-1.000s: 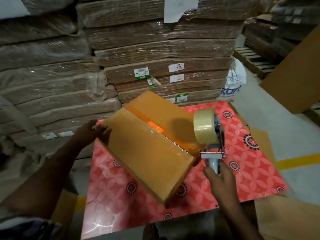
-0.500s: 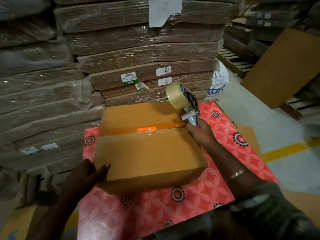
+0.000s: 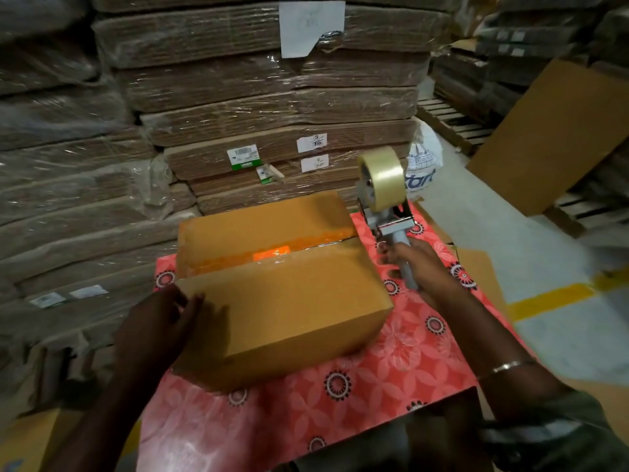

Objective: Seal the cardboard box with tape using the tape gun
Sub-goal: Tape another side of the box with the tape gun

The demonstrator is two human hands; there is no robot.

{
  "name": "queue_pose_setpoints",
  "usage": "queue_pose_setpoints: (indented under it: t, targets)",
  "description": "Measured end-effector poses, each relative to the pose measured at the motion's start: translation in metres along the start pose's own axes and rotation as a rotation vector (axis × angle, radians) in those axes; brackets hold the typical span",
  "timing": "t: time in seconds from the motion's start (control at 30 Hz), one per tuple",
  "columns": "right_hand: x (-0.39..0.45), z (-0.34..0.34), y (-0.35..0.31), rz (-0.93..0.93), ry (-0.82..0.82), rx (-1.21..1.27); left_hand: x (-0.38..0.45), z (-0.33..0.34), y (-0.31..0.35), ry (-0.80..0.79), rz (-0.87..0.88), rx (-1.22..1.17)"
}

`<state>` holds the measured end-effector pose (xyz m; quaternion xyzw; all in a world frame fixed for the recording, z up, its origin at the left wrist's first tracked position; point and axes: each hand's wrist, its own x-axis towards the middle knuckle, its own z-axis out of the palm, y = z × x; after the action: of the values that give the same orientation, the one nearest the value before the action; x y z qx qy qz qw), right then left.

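Cardboard box point(image 3: 282, 287) at frame centre on a red floral mat point(image 3: 340, 396), glossy tape point(image 3: 272, 253) already over the middle seam. Left hand point(image 3: 160, 321) spread open, flat against the box's near-left corner, steadying. Right hand point(image 3: 413, 264) curled tight round the handle of the tape gun point(image 3: 384, 195), just off the box's right edge at the seam's end. Likely finishing the strip: next, probably a tilt and pull to cut the tape, then a press-down of the loose end.
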<state>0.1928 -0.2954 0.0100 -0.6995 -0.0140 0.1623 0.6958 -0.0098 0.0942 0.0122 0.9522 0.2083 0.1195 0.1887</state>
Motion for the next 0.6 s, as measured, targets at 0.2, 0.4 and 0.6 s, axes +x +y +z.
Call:
queue_pose_setpoints:
  t: [0.2, 0.4, 0.6]
  targets:
    - [-0.051, -0.033, -0.017, 0.124, -0.212, 0.374, 0.022, 0.049, 0.128, -0.436, -0.017, -0.824]
    - [-0.084, -0.051, -0.028, 0.204, -0.321, 0.579, 0.034, 0.091, 0.234, -0.863, -0.200, -1.231]
    - [-0.113, -0.067, -0.035, 0.178, -0.411, 0.610, 0.033, 0.100, 0.294, -1.033, -0.352, -1.501]
